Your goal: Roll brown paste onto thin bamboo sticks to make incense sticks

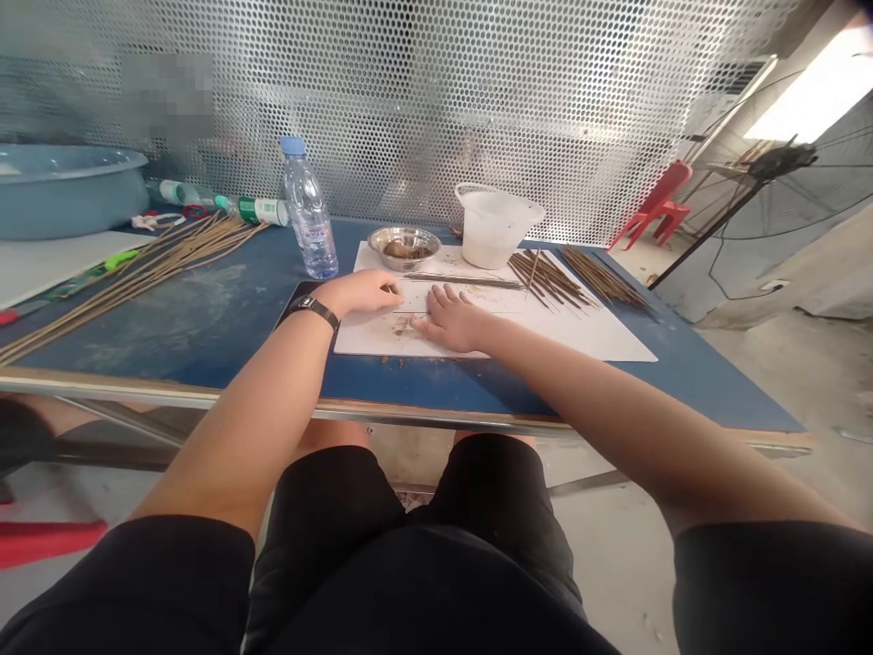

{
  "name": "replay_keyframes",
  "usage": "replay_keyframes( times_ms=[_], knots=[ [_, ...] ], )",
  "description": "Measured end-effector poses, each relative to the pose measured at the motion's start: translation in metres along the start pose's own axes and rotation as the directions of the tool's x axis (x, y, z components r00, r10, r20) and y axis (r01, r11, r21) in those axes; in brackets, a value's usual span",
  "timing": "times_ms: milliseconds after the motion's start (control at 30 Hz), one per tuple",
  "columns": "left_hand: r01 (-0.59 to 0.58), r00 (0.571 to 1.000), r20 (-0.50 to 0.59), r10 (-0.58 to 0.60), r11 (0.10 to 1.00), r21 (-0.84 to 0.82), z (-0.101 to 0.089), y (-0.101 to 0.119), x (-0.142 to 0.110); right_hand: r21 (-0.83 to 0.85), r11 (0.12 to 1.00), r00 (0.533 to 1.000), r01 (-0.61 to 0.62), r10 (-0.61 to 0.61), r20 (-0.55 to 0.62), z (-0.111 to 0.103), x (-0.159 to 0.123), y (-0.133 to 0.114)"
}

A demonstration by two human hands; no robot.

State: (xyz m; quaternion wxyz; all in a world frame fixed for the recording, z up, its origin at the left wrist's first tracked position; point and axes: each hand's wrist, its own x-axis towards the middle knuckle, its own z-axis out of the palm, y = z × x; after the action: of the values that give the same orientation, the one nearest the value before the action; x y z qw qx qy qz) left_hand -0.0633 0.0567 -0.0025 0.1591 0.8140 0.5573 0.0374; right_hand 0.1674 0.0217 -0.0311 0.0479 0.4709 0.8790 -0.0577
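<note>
My left hand (368, 291), a dark watch on its wrist, is closed at the left part of a white board (600, 341). Between thumb and fingers shows a bit of a small brown lump (389, 288), mostly hidden. My right hand (451, 318) lies palm down on the board, fingers stretched out and thumb apart. A thin dark stick (501, 314) runs across the board by this hand. Brown crumbs (399, 333) are scattered between the hands. Just beyond them stands a metal bowl (405, 244) with brown material in it. Several thin dark sticks (470, 280) lie behind my right hand.
A white bucket (501, 227) stands at the back of the board. Bundles of brown-coated sticks (556, 277) lie to the right. Left are a water bottle (310, 214), long tan sticks (170, 250) and a blue basin (68, 191). A perforated metal panel (409, 109) closes off the back.
</note>
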Motion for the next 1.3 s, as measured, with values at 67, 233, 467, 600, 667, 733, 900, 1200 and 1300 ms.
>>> replay_keyframes(
  times_ms=[67,233,467,600,667,733,900,1200,1300],
  knots=[
    [0.017,1.0,0.0,-0.017,1.0,-0.004,0.0,0.0,0.0,-0.005,1.0,1.0,0.001,-0.001,-0.008,0.0,0.0,-0.001],
    [-0.002,1.0,0.003,0.002,1.0,-0.022,0.0,0.001,0.0,0.004,0.992,0.991,0.125,-0.124,-0.051,0.007,-0.038,-0.008],
    [0.047,0.999,0.004,-0.047,0.999,-0.023,0.0,0.0,0.0,0.005,0.987,0.986,0.162,-0.162,-0.034,0.006,-0.068,-0.023],
    [0.056,0.998,0.003,-0.056,0.998,-0.041,0.001,-0.004,0.002,0.036,0.996,0.997,0.081,-0.08,-0.021,0.004,-0.036,-0.022],
    [0.031,1.0,0.006,-0.031,0.998,-0.05,0.0,-0.006,0.002,0.055,0.998,1.0,0.029,-0.028,-0.011,0.001,-0.016,-0.021],
    [0.004,1.0,0.01,-0.004,0.999,-0.054,0.0,-0.006,0.002,0.061,0.998,1.0,-0.014,0.014,-0.004,-0.002,-0.001,-0.02],
    [-0.018,1.0,0.011,0.019,0.998,-0.057,0.0,-0.006,0.002,0.011,1.0,0.999,-0.021,0.02,0.029,-0.006,-0.005,-0.024],
    [0.049,0.999,0.005,-0.049,0.998,-0.025,-0.001,0.0,0.0,0.006,0.995,0.993,0.102,-0.102,-0.059,0.008,-0.068,-0.027],
    [0.036,0.999,-0.006,-0.037,0.999,-0.033,0.0,-0.002,0.001,-0.001,0.999,0.998,0.053,-0.053,-0.043,0.011,-0.06,-0.029]
  ],
)
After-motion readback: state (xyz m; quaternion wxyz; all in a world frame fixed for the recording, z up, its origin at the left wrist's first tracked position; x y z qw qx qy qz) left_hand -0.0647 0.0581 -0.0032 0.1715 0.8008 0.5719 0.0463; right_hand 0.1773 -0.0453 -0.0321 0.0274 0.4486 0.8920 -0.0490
